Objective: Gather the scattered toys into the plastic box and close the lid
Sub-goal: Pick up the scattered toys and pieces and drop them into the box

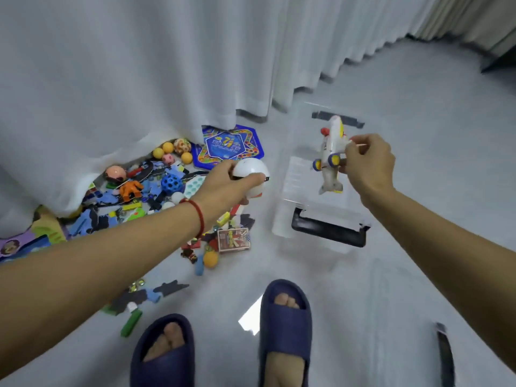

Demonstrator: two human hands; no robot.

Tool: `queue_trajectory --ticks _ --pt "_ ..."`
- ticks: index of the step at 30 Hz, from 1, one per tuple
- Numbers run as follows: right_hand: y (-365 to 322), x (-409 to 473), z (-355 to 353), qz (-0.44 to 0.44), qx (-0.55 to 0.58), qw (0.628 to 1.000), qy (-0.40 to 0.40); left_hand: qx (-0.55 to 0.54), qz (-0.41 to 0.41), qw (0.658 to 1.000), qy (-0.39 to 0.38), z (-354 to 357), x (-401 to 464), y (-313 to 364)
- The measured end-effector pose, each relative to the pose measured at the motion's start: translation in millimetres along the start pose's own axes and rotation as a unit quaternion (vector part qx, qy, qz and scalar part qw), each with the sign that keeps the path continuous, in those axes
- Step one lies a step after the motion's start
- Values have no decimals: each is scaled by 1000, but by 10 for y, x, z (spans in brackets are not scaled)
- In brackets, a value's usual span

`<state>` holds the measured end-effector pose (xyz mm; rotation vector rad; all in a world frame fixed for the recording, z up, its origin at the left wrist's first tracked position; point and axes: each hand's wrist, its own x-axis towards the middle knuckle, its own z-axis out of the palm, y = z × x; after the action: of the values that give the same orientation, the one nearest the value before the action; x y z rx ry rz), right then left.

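Right hand (368, 163) pinched toy plane (329, 155) above clear box (287, 191); left hand (223, 185) gripped white ball (251, 170) beside it. Thin pinch risked plane slipping, missing box. Toy pile (145, 191) remained on floor.

This is a room in a home: white curtains (167, 65) reach a pale floor (418, 135), toys (145, 191) lie scattered, and the person wears slippers (284, 331).
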<state>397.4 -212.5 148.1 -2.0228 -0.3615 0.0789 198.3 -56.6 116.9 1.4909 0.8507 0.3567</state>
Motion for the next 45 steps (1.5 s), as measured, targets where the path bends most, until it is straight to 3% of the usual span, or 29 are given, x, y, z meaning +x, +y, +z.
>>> queue_trajectory --ticks 3,12,16,20,25,28,32,35,40,45 --pt "216 89 -2 -3 -135 988 -73 38 -13 999 -16 251 166 209" --pt "3 219 125 -48 -244 923 -295 47 -90 991 -89 704 590 434" --pt "-263 373 195 -47 -336 870 -358 48 -136 986 -89 544 710 607" --pt "-465 418 411 -73 -346 853 -385 170 -116 976 -74 8 739 624" --pt "-623 152 1008 -154 -334 801 -472 275 -111 955 -27 -843 504 159" --pt "-474 -143 1392 -225 -352 751 -511 306 -130 943 -29 -1155 323 -266" --pt "295 -605 1825 -266 -413 670 -557 342 -121 930 -54 -1217 199 -924" --pt "944 -923 2010 -272 -481 637 -538 322 -118 938 -49 -1060 168 -1421" --pt "1405 -1115 2215 -329 -472 699 -423 415 -57 906 -69 -681 150 -1988" --pt "1449 -1081 2237 -310 -435 753 -385 557 -4 826 -83 -439 77 -2277"
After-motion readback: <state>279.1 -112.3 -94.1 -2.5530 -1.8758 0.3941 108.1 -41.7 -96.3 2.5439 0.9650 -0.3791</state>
